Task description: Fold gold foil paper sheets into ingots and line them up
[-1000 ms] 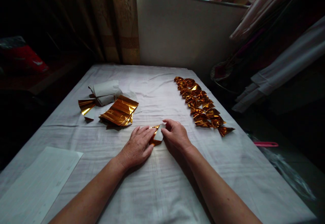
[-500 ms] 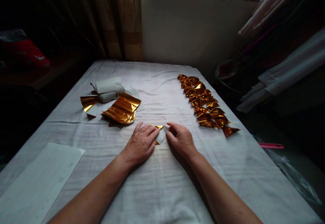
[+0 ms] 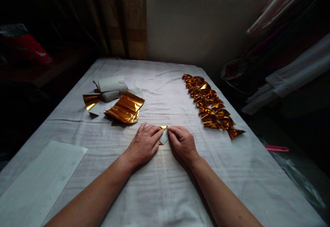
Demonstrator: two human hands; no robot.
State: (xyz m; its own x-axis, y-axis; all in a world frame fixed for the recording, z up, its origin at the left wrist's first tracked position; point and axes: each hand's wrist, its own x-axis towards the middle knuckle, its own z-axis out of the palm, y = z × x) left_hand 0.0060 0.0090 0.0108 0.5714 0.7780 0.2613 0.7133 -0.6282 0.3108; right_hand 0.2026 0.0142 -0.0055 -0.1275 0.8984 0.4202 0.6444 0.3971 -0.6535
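A small sheet of gold foil paper (image 3: 163,138) lies partly folded on the white cloth, its white back showing and gold at two corners. My left hand (image 3: 144,143) rests over its left part, holding it down with the fingertips; the thumb is hidden. At the paper's upper right corner, my right hand (image 3: 182,141) pinches the edge between thumb and forefinger. A stack of flat gold foil sheets (image 3: 125,106) lies beyond my left hand. To the right, several folded gold foil pieces (image 3: 206,98) are laid in rows.
A grey-white paper bundle (image 3: 111,85) and a curled foil sheet (image 3: 90,101) lie at the back left. A large pale sheet (image 3: 43,179) covers the front left of the cloth-covered table (image 3: 165,192). Beyond the right edge are a pink handle (image 3: 277,148) and hanging clothes (image 3: 296,69).
My right hand has drawn the paper's upper right corner slightly left, and the visible white patch has narrowed. My left hand stays in place on the paper. The view has shifted slightly.
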